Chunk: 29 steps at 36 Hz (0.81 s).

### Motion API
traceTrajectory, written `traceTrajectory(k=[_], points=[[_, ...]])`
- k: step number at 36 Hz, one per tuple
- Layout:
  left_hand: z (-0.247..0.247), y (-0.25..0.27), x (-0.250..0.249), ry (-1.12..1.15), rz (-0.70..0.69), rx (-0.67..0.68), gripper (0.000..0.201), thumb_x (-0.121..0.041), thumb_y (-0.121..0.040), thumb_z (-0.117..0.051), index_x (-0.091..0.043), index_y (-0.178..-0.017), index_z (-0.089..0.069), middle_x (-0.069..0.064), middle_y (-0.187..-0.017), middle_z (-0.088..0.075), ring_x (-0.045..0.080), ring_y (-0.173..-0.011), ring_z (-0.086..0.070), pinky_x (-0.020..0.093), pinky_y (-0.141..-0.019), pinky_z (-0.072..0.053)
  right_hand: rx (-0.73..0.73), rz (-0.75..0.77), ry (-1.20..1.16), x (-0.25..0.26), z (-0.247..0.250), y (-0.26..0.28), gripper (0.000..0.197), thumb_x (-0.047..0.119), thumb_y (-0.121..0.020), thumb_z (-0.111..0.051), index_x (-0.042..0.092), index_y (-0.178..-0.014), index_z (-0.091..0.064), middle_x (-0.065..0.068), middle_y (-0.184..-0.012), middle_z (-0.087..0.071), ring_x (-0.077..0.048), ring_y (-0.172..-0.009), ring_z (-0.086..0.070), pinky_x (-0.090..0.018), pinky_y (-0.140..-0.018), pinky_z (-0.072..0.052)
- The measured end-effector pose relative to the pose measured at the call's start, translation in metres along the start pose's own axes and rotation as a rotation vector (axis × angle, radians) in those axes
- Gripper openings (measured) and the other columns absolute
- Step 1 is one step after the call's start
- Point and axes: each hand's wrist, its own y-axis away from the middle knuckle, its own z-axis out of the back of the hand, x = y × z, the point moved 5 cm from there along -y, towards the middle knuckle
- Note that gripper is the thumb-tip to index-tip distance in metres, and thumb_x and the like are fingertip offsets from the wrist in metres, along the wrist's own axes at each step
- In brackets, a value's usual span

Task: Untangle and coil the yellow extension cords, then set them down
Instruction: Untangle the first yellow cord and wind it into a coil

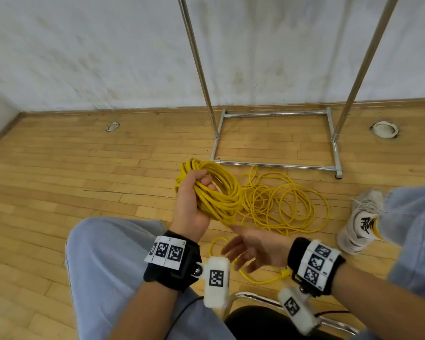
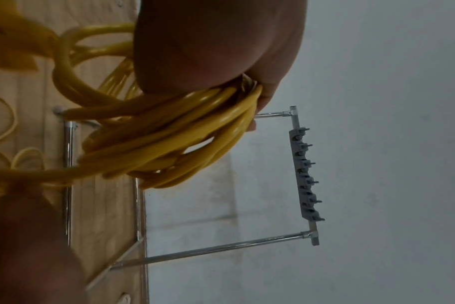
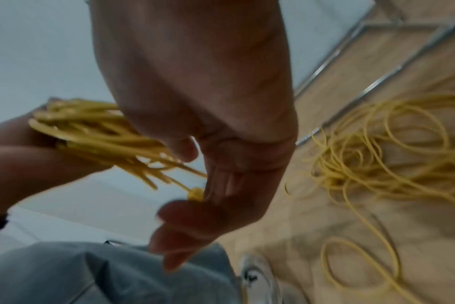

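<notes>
The wooden floor (image 1: 84, 168) carries a chrome garment rack (image 1: 275, 138), whose rectangular base frame stands against the white wall (image 1: 84, 45), with two uprights rising out of the head view. Just in front of the rack base, a loose tangle of yellow extension cord (image 1: 285, 204) lies spread on the floor in overlapping loops; one further strand runs toward the person and loops on the floor below the hands, ending at a yellow plug (image 1: 284, 273) near the right wrist. The person's legs in light blue trousers (image 1: 108, 266) frame the scene, and a white shoe (image 1: 361, 222) rests on the floor to the right of the tangle. The coiled bundle of yellow cord (image 1: 219, 192) is held above the floor, left of the tangle. The left hand (image 1: 192, 200) grips this bundle: the fingers and thumb curl round one side of the coil, and the left wrist view shows many strands passing through the closed grasp. The right hand (image 1: 253, 246) sits just below and to the right of the coil, palm up, fingers spread and relaxed; the picture is blurred, so contact with a strand near the fingers cannot be confirmed. Both wrists wear black bands with printed marker tags.
</notes>
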Motion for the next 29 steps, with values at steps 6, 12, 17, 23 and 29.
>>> traceTrajectory(k=[6,12,17,23,29], points=[[-0.003,0.004,0.002,0.109,0.020,0.065,0.030,-0.012,-0.095,-0.053,-0.019,-0.066,-0.048,-0.008,-0.061,-0.043,0.009,-0.053,-0.043,0.022,-0.055,-0.042,-0.116,0.032,-0.349,0.008,-0.018,-0.016,0.043,0.045,-0.108,-0.040,0.008,-0.106,-0.062,-0.011,-0.088,-0.077,-0.016,-0.060,-0.066,-0.023,-0.052,-0.047],[-0.010,0.007,0.005,0.118,0.038,0.184,0.014,-0.014,-0.084,-0.058,-0.018,-0.078,-0.047,-0.009,-0.058,-0.042,0.008,-0.049,-0.041,0.022,-0.053,-0.041,-0.063,0.008,-0.210,0.010,-0.025,-0.005,0.022,0.020,-0.106,-0.046,0.006,-0.109,-0.063,-0.009,-0.094,-0.078,-0.013,-0.070,-0.068,-0.024,-0.062,-0.052],[-0.018,0.011,0.014,0.074,0.068,0.306,0.016,-0.012,-0.082,-0.061,-0.017,-0.084,-0.047,-0.008,-0.057,-0.040,0.008,-0.048,-0.041,0.021,-0.054,-0.037,0.038,0.147,-0.127,0.017,-0.031,-0.001,0.011,0.004,-0.100,-0.056,0.006,-0.109,-0.063,-0.007,-0.101,-0.078,-0.013,-0.082,-0.070,-0.025,-0.074,-0.056],[-0.019,0.012,0.021,0.037,0.098,0.337,0.019,-0.012,-0.079,-0.063,-0.017,-0.085,-0.046,-0.009,-0.056,-0.041,0.007,-0.048,-0.042,0.021,-0.053,-0.036,-0.082,0.379,-0.081,0.030,-0.027,0.009,0.025,-0.012,-0.093,-0.058,0.009,-0.089,-0.071,-0.001,-0.082,-0.075,-0.017,-0.075,-0.067,-0.031,-0.070,-0.055],[-0.013,0.006,0.015,0.114,0.108,0.352,0.044,-0.009,-0.059,-0.087,-0.015,-0.086,-0.052,-0.009,-0.058,-0.045,0.008,-0.048,-0.046,0.022,-0.055,-0.042,-0.084,0.405,-0.120,0.027,-0.023,0.010,0.029,-0.020,-0.087,-0.058,0.007,-0.097,-0.063,-0.006,-0.093,-0.076,-0.019,-0.089,-0.070,-0.034,-0.080,-0.058]])
